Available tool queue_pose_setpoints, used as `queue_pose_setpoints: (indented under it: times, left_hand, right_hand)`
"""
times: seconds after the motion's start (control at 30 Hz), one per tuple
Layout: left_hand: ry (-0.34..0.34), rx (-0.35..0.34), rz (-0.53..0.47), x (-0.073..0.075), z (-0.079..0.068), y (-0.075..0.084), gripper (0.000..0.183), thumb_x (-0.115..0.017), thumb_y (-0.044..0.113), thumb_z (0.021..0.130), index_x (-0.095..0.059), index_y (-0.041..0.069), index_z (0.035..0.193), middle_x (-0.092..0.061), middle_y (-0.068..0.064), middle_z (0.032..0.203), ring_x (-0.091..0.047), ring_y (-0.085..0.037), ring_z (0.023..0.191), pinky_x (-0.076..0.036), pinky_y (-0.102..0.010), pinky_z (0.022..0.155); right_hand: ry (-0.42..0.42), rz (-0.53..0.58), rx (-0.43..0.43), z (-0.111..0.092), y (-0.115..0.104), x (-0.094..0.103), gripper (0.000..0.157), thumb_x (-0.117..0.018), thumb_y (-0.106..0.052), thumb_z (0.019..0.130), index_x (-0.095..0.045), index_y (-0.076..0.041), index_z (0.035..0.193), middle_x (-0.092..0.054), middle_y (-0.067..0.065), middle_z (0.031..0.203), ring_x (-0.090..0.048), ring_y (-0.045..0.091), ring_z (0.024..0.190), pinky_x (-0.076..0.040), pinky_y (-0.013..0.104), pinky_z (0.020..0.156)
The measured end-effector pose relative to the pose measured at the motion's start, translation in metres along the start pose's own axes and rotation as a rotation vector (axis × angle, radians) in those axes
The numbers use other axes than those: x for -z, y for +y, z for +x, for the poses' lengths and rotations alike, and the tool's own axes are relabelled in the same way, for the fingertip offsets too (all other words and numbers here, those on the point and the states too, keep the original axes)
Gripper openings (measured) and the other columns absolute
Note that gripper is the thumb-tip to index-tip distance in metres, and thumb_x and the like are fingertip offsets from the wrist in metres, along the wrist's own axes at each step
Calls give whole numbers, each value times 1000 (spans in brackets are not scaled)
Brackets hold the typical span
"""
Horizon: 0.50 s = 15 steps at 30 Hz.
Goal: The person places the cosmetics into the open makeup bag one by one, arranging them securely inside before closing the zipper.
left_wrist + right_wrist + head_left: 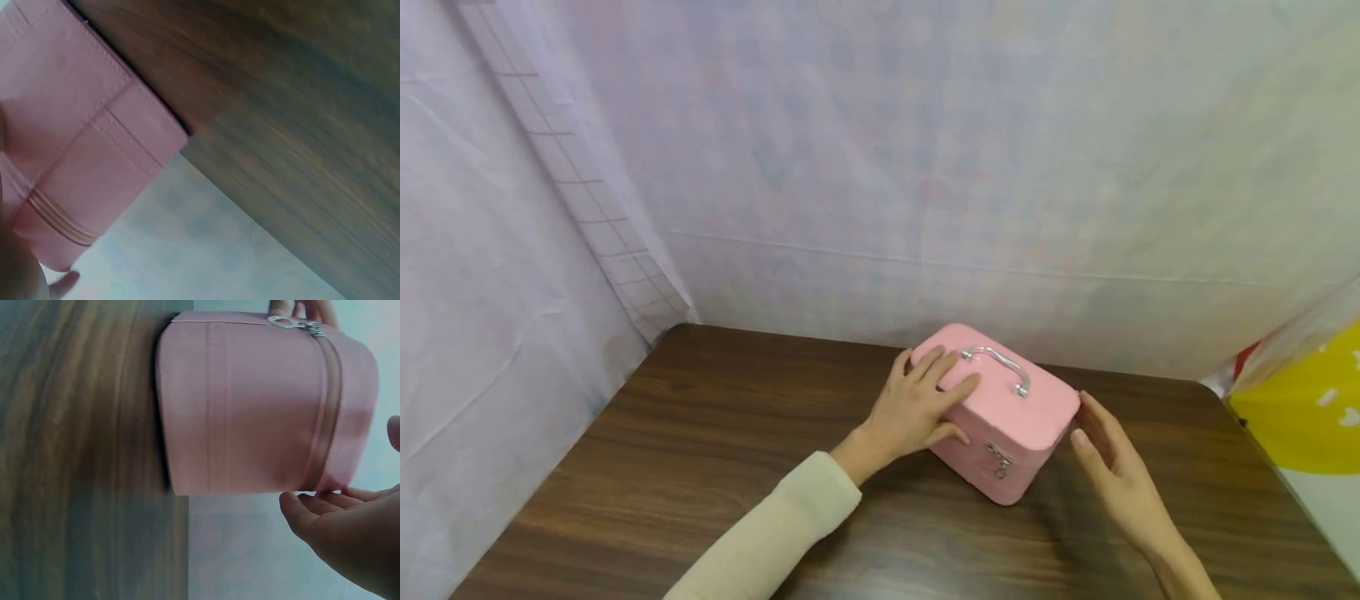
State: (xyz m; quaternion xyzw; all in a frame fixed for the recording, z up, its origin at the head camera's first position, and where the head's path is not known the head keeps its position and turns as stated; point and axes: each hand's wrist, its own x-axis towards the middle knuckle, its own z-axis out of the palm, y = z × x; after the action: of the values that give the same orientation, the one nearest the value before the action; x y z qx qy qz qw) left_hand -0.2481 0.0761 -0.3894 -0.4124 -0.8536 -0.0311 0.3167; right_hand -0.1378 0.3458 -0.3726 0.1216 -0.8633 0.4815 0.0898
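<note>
A pink zip-up vanity case (1000,421) stands upright on the table, turned at an angle, with its lid down. On top is a silver handle (1000,363), and a metal zip pull (1000,462) hangs at the front. My left hand (917,404) rests on the left part of the lid with fingers spread, its thumb against the front side. At the right corner, fingers of my right hand (1116,467) touch the case while the thumb stands off it. The right wrist view shows the side's zip band (331,394) and the right hand's fingertips (328,499) by the lid edge.
The dark wood-grain table (700,433) reaches back to a pale patterned curtain (865,167). Another white sheet (490,250) hangs along the left. Something yellow with white marks (1307,417) is beside the table's right edge.
</note>
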Motion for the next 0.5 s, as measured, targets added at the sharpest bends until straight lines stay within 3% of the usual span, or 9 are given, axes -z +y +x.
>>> queue_pose_setpoints:
  times: [0.1,0.23,0.37,0.5]
  left_hand:
    - [-29,69,3,1,-2,8,79,-57,71,75,-44,30,142,-38,-12,145,-32,-33,135,-29,-58,101]
    - [-36,211,-26,6,-11,19,90,-62,67,75,-37,18,146,-34,-19,147,-27,-37,137,-31,-55,103]
    - [-4,325,-154,15,-22,28,95,-75,53,74,-32,5,145,-29,-26,147,-28,-39,136,-36,-49,102]
    - [-8,354,-284,24,-29,34,90,-79,36,78,-30,-2,143,-31,-29,145,-39,-37,130,-40,-42,100]
  right_hand:
    - [15,-2,-5,1,1,-2,59,-42,-11,102,-14,-16,154,-23,25,151,-28,23,137,-32,7,92]
    - [55,-57,-1,-1,-6,-3,55,-45,-13,102,-22,-8,151,-34,23,145,-35,4,128,-32,6,91]
    - [103,-138,-19,-6,-15,-2,44,-49,-17,100,-39,-4,141,-49,18,134,-43,-9,114,-34,4,86]
    - [126,-208,-28,-11,-23,-1,35,-53,-19,99,-51,-5,131,-58,17,127,-48,-12,106,-37,4,81]
